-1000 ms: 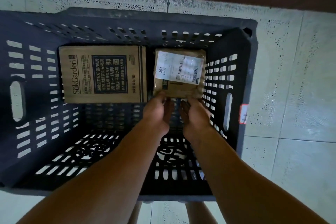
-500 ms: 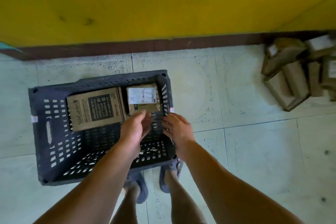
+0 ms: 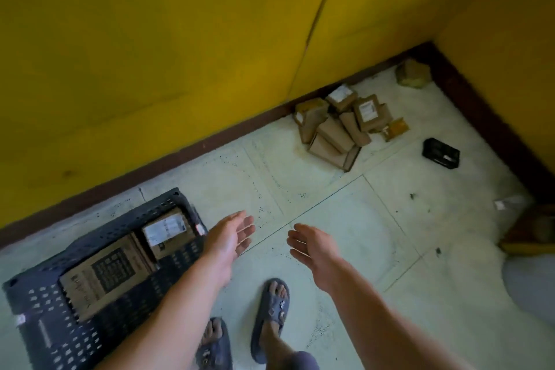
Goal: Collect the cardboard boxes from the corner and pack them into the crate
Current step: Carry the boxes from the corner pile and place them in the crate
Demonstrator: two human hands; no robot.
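Observation:
A dark slotted plastic crate stands on the floor at the lower left. Inside it lie two cardboard boxes: a large printed one and a smaller one with a white label. A pile of several brown cardboard boxes sits by the wall near the corner, at upper right. My left hand and my right hand hover over the bare floor between crate and pile, fingers relaxed, holding nothing.
Yellow walls with a dark skirting meet in a corner at upper right. A small black slotted object lies right of the pile, and a round brownish lump sits in the corner. My sandalled feet stand on pale tiles.
Both hands have left the small labelled box in the crate and come out over the floor. My view has swung up and right, bringing the pile of boxes into view.

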